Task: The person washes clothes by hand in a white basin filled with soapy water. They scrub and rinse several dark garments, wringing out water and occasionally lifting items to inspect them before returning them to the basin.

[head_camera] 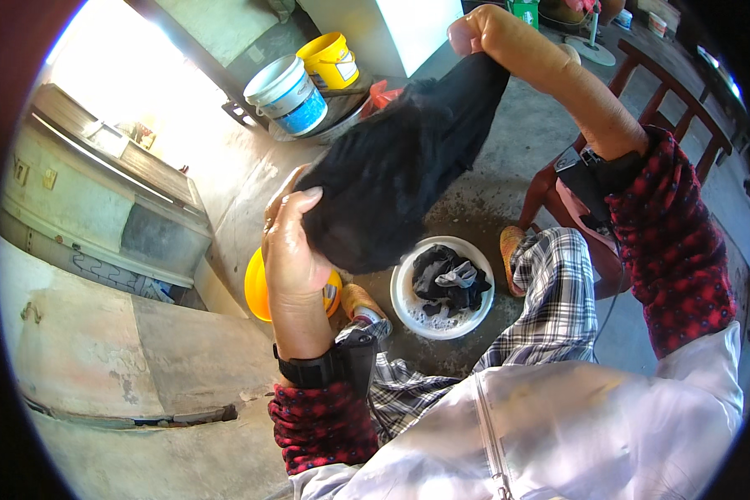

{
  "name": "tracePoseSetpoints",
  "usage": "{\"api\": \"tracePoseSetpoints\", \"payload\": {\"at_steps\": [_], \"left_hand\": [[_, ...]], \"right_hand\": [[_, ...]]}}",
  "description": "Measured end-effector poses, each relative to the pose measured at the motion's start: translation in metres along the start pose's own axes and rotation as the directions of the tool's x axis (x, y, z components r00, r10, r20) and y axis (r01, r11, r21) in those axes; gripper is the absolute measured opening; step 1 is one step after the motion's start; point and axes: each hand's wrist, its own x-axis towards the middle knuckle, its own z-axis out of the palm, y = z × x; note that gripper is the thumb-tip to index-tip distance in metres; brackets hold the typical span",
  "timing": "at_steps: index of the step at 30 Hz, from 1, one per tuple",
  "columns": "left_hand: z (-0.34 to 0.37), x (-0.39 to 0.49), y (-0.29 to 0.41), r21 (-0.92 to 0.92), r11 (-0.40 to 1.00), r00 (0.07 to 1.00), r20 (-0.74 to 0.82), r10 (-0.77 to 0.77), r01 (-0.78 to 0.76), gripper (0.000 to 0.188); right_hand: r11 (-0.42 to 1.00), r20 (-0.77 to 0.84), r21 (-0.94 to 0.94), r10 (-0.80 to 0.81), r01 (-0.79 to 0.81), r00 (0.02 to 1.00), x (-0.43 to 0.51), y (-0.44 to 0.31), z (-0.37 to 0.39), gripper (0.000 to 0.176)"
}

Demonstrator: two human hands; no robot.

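A dark cloth garment (400, 162) is stretched out in the air before me, between both hands. My left hand (297, 240) grips its lower left end, the thumb lying over the fabric. At the far upper right, my right hand (484, 34) pinches the other end in bent fingers. Both hands look wet. Below the garment, on the floor between my feet, stands a round white basin (489, 294). Dark wet cloth (437, 275) with a grey piece (459, 275) lies in it, amid sudsy water (434, 322).
Behind my left wrist sits a yellow basin (256, 287), partly hidden. A white-and-blue bucket (297, 103) and a yellow bucket (331, 59) stand on a low round support ahead. A reddish wooden chair (681, 103) is at right. The concrete floor (469, 206) is wet around the white basin.
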Motion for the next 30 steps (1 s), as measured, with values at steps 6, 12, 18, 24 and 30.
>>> {"api": "tracePoseSetpoints", "payload": {"at_steps": [6,12,18,24,30], "left_hand": [[-0.004,0.016,-0.023,0.051,0.976,0.968,-0.147,-0.205,0.214,0.029],[0.028,-0.003,-0.056,0.112,0.988,0.983,0.135,-0.123,0.108,0.039],[0.011,-0.001,-0.052,0.815,0.576,0.991,-0.010,0.130,-0.067,0.031],[-0.023,0.009,0.005,0.347,0.929,0.891,-0.373,0.259,-0.124,0.017],[-0.019,0.006,0.038,0.739,0.645,0.817,-0.241,0.524,-0.196,0.014]], "right_hand": [[0.517,0.115,0.824,0.247,-0.232,0.962,-0.014,-0.031,0.011,0.014],[0.509,0.209,0.764,0.384,-0.396,0.899,-0.016,-0.077,0.062,0.012],[0.554,-0.021,0.763,0.536,-0.333,0.844,-0.015,-0.052,0.027,0.009],[0.930,-0.105,0.194,-0.295,0.311,0.950,-0.025,0.007,-0.050,0.015],[0.793,0.207,-0.522,-0.241,0.315,0.948,-0.045,0.004,-0.050,0.011]]}}
